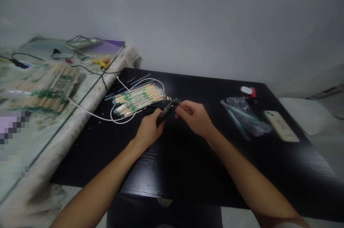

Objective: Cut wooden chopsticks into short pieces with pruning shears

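Note:
A long black object (168,110), perhaps a hand tool, is gripped in my left hand (149,127) above the black table. It slants up and to the right, and its exact kind cannot be made out. The fingers of my right hand (194,115) are pinched together at its upper end. Whatever sits between those fingertips is too small to tell. Just beyond my left hand lie chopsticks in clear, green-printed wrappers (138,99). A white cable (120,122) loops around them.
On the black table (188,170), a crumpled clear plastic bag (242,113), a phone in a pale case (281,126) and a red-and-white item (248,91) lie at right. To the left, a glass-topped surface holds more wrapped chopsticks (51,88) and black cords. A wall stands behind.

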The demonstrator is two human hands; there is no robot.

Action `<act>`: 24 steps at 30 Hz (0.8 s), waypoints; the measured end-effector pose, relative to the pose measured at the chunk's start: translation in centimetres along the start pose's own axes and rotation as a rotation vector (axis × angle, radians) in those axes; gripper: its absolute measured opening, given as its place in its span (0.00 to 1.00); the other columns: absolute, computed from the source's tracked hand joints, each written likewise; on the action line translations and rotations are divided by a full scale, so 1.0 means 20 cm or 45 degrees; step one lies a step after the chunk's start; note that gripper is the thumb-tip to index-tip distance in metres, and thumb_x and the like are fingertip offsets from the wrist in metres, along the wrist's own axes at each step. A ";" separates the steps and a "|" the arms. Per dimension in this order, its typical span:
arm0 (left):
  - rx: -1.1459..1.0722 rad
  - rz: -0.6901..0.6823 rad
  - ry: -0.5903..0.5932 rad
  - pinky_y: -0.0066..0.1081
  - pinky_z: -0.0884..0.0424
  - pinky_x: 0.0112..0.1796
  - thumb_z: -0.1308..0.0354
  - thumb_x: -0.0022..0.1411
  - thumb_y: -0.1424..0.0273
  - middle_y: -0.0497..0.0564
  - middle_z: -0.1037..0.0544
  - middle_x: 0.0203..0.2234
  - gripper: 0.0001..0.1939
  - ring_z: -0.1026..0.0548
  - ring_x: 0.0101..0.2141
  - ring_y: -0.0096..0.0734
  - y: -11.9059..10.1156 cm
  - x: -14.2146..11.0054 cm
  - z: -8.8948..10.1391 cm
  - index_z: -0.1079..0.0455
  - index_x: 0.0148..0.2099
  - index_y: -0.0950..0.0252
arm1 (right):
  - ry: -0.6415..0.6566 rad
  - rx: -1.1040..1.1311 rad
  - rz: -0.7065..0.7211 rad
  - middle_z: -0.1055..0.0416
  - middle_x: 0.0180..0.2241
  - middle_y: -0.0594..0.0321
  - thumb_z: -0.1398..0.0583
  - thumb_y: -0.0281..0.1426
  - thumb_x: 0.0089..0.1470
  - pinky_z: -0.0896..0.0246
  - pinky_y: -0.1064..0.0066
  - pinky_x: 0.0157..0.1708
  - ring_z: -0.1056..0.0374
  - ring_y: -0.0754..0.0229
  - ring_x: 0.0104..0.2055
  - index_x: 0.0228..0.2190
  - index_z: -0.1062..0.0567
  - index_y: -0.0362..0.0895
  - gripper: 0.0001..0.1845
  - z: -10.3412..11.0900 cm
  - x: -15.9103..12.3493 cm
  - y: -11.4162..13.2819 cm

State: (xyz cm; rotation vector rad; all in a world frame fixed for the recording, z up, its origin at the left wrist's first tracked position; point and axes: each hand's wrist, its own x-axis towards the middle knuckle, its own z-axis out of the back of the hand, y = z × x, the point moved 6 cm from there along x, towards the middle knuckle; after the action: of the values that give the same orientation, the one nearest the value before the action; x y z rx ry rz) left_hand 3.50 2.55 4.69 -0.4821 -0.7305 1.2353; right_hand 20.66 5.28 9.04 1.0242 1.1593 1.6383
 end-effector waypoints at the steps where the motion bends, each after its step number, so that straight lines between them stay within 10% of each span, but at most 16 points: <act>1: -0.004 -0.009 -0.014 0.28 0.40 0.28 0.46 0.66 0.71 0.45 0.29 0.23 0.04 0.30 0.23 0.31 0.00 0.00 0.00 0.37 0.36 0.59 | -0.018 -0.006 0.015 0.21 0.29 0.60 0.34 0.40 0.57 0.29 0.69 0.34 0.24 0.60 0.31 0.33 0.22 0.43 0.12 0.00 0.00 0.00; 24: -0.171 -0.088 0.095 0.27 0.37 0.34 0.47 0.65 0.74 0.45 0.28 0.28 0.04 0.30 0.28 0.28 -0.01 0.01 0.01 0.32 0.40 0.63 | 0.325 0.228 -0.166 0.30 0.22 0.66 0.34 0.48 0.55 0.54 0.77 0.17 0.45 0.71 0.19 0.26 0.25 0.42 0.22 -0.02 0.00 -0.04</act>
State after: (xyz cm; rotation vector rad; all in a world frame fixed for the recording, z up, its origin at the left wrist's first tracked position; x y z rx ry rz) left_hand 3.61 2.64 4.99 -0.6058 -0.7634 1.1028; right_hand 20.47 5.31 8.22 0.8443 1.5330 1.6160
